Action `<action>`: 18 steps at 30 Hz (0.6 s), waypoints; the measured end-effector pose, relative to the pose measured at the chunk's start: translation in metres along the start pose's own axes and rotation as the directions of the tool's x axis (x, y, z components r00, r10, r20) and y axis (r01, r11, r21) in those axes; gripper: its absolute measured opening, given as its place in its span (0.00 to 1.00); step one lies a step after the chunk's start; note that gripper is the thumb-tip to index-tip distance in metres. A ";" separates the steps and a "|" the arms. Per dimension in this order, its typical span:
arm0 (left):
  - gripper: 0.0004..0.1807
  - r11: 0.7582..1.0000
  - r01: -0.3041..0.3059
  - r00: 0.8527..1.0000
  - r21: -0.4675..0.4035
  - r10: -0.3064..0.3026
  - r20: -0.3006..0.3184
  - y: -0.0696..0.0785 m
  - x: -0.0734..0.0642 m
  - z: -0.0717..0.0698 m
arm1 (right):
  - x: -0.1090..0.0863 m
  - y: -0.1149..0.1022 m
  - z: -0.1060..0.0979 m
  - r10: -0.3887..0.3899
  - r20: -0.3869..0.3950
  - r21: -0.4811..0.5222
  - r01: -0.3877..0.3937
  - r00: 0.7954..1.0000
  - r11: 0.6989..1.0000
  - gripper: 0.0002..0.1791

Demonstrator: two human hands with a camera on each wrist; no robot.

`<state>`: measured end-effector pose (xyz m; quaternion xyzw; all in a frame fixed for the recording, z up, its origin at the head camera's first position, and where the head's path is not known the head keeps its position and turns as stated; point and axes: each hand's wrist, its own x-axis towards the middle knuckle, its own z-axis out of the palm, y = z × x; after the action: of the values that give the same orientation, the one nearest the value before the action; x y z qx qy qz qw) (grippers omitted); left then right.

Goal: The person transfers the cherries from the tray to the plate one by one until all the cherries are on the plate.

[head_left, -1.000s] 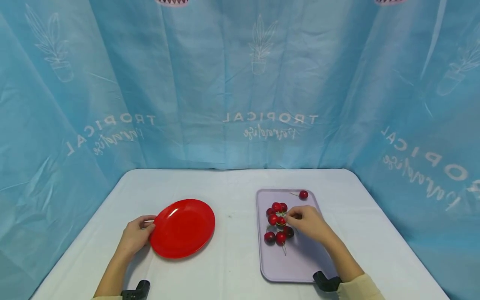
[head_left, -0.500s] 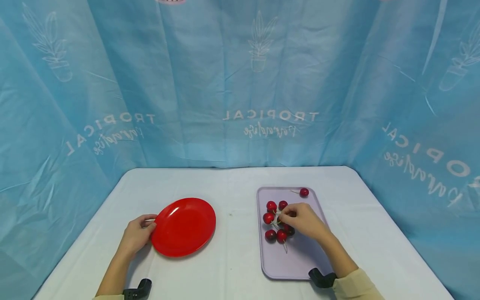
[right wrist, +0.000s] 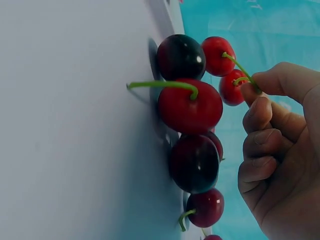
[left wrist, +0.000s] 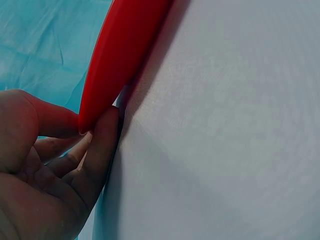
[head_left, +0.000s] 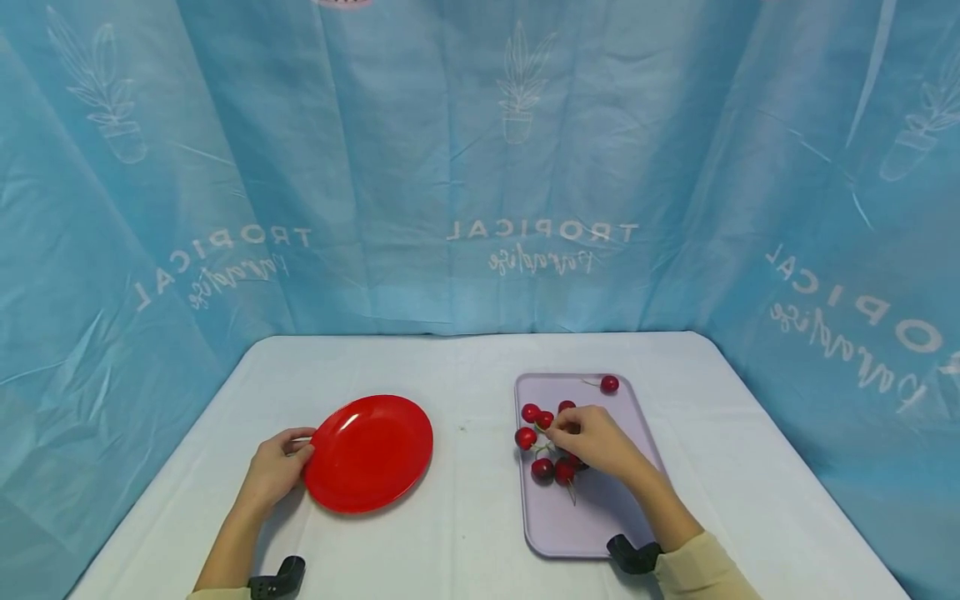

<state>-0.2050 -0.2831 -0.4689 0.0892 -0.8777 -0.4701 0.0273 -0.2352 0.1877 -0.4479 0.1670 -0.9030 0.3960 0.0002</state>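
At the left of the head view, my left hand [head_left: 273,471] holds the near-left rim of a red plate [head_left: 367,454]. The left wrist view has the thumb on the plate's edge [left wrist: 117,55] and a finger under it. My right hand [head_left: 596,442] is over a lilac tray [head_left: 551,529] of cherries. Between thumb and forefinger it pinches the green stem of a red cherry [right wrist: 216,62]. Other cherries lie close by, among them a dark one [right wrist: 180,57] and a red one with its stem sticking out [right wrist: 187,112]. The hand partly hides the pile.
A lone cherry [head_left: 609,384] lies near the tray's far right corner. White cloth [head_left: 472,500] covers the table between plate and tray. Blue printed curtains [head_left: 480,167] hang behind and along both sides. Each wrist wears a black camera mount [head_left: 633,556].
My right hand has moved left across the tray, and several cherries near its fingers have shifted left, towards the tray's left rim. The left hand and plate stay in place.
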 end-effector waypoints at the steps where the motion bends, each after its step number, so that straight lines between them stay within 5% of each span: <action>1: 0.23 1.000 -0.001 1.000 0.000 0.001 0.000 0.000 0.000 0.000 | 0.001 0.000 0.001 0.001 0.002 -0.001 -0.001 1.000 1.000 0.05; 18: 0.23 1.000 0.009 1.000 0.013 -0.009 -0.003 -0.001 0.000 0.001 | 0.018 -0.010 0.010 0.003 0.031 0.018 -0.003 1.000 1.000 0.09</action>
<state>-0.2051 -0.2824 -0.4701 0.0942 -0.8802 -0.4643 0.0261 -0.2481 0.1684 -0.4454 0.1718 -0.8995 0.4013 -0.0157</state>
